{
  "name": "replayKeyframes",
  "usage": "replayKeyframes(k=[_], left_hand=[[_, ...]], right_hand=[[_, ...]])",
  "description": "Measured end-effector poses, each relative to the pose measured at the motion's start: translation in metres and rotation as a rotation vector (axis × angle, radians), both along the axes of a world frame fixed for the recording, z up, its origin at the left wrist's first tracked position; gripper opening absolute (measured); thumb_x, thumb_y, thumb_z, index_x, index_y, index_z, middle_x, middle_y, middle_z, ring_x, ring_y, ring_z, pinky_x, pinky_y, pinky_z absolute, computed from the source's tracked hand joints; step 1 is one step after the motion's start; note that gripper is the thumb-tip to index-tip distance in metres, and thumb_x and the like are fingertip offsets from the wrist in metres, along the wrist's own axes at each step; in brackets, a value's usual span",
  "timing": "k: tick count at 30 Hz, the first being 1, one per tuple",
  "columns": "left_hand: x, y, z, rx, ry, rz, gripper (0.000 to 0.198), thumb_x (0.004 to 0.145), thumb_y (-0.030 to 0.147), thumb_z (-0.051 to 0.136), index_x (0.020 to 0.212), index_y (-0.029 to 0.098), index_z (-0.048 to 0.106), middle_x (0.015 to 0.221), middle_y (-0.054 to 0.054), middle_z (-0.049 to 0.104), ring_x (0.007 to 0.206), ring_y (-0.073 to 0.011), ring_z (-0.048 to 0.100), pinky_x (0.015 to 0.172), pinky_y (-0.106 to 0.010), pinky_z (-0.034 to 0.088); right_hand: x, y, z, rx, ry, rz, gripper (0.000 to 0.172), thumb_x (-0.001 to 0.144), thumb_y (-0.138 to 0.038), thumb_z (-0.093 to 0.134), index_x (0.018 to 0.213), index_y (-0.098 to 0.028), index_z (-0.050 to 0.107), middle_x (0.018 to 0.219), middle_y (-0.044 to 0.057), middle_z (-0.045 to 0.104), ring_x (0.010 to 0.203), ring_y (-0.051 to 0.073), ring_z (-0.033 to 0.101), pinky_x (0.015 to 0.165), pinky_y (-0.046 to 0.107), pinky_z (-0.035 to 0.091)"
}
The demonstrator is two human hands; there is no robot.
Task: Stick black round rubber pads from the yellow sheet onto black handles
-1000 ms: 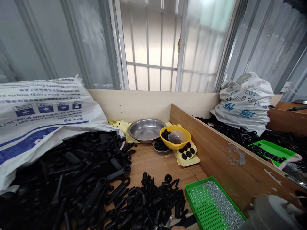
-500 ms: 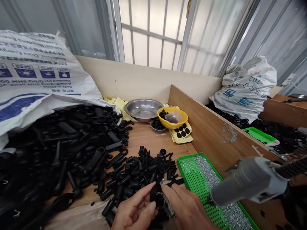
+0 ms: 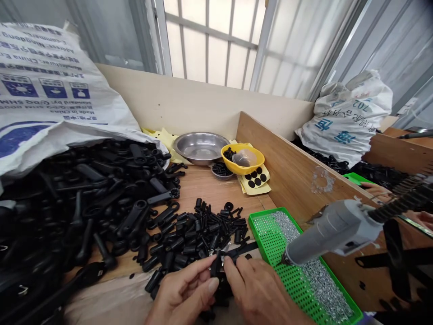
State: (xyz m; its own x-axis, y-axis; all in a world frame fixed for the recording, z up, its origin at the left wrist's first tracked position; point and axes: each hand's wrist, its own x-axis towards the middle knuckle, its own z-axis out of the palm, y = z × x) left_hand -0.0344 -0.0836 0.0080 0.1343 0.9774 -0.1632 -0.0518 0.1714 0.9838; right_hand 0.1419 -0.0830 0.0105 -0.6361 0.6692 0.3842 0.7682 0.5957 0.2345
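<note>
Black moulded plastic link point(image 3: 219, 266) is the item in my grip, held low over the bench at the near edge of a loose heap of black plastic parts point(image 3: 203, 239). A small bright metal fitting point(image 3: 222, 255) shows at its middle, and a flat black arm runs out toward the right. Neither hand is open. My left hand point(image 3: 181, 289) is closed in a pinch on the near side of the link, and my right hand point(image 3: 259, 291) is closed on it from the opposite side, the two sets of fingers nearly meeting around the body. The exact seat of each fingertip is partly hidden by the hands themselves. In my judgement, sound handling here calls for a firm, even pinch close to the fitting, with the link kept square and the bright metal left in clear view, well off the heap so that no neighbouring part snags it. To my right, a grey electric screwdriver point(image 3: 333, 232) hangs on a ribbed line, its bit near a green perforated tray point(image 3: 267, 239) of small silver fasteners point(image 3: 314, 275). Neither hand touches the screwdriver.
</note>
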Motion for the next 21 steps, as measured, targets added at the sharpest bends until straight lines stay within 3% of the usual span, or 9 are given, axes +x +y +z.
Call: replayKeyframes(k=[5,9,11,14,17,21], left_hand=[[0.003,0.002,-0.005,0.046,0.097,-0.035,0.033,0.070,0.036,0.073,0.100,0.022,0.074,0.063,-0.001,0.063,0.058,-0.0152,0.054,0.053,-0.019,0.048],[0.004,0.005,-0.010,-0.076,-0.074,-0.012,0.034,0.069,0.038,0.074,0.100,0.025,0.073,0.081,-0.003,0.072,0.081,-0.0237,0.064,0.071,-0.026,0.054],[0.006,0.004,-0.010,-0.082,-0.113,-0.015,0.030,0.069,0.037,0.074,0.096,0.024,0.074,0.084,-0.003,0.073,0.084,-0.0239,0.065,0.075,-0.025,0.053],[0.010,0.003,-0.006,-0.054,-0.130,-0.021,0.026,0.066,0.035,0.077,0.089,0.023,0.075,0.080,-0.002,0.073,0.076,-0.0199,0.064,0.071,-0.021,0.052],[0.013,0.000,0.000,-0.159,-0.247,0.007,0.026,0.063,0.036,0.079,0.083,0.021,0.074,0.071,-0.001,0.070,0.067,-0.0153,0.061,0.062,-0.018,0.049],[0.017,-0.006,0.006,-0.276,-0.390,0.039,0.027,0.063,0.038,0.079,0.077,0.017,0.071,0.062,0.000,0.064,0.057,-0.0108,0.054,0.054,-0.017,0.044]], right_hand=[[-0.003,-0.002,0.007,-0.053,0.068,0.042,0.034,0.080,-0.001,0.032,0.107,-0.007,0.053,0.073,0.009,0.063,0.058,0.020,0.061,0.053,0.031,0.051],[-0.004,-0.002,0.010,-0.184,0.264,0.110,0.042,0.083,-0.003,0.029,0.122,-0.007,0.045,0.085,0.010,0.066,0.073,0.021,0.065,0.065,0.031,0.056],[-0.004,-0.003,0.010,-0.256,0.357,0.117,0.046,0.083,-0.003,0.030,0.127,-0.010,0.041,0.090,0.010,0.067,0.080,0.021,0.065,0.071,0.031,0.056],[0.001,-0.007,0.014,-0.489,0.550,0.118,0.053,0.080,-0.004,0.036,0.130,-0.023,0.039,0.102,0.004,0.067,0.090,0.017,0.064,0.078,0.027,0.053],[0.011,-0.009,0.020,-0.671,0.777,0.085,0.052,0.079,-0.007,0.042,0.123,-0.034,0.045,0.109,-0.003,0.064,0.095,0.014,0.061,0.082,0.025,0.049],[0.019,-0.007,0.024,-0.686,0.837,0.060,0.046,0.072,-0.003,0.039,0.109,-0.027,0.052,0.097,-0.001,0.062,0.091,0.014,0.057,0.079,0.026,0.045]])
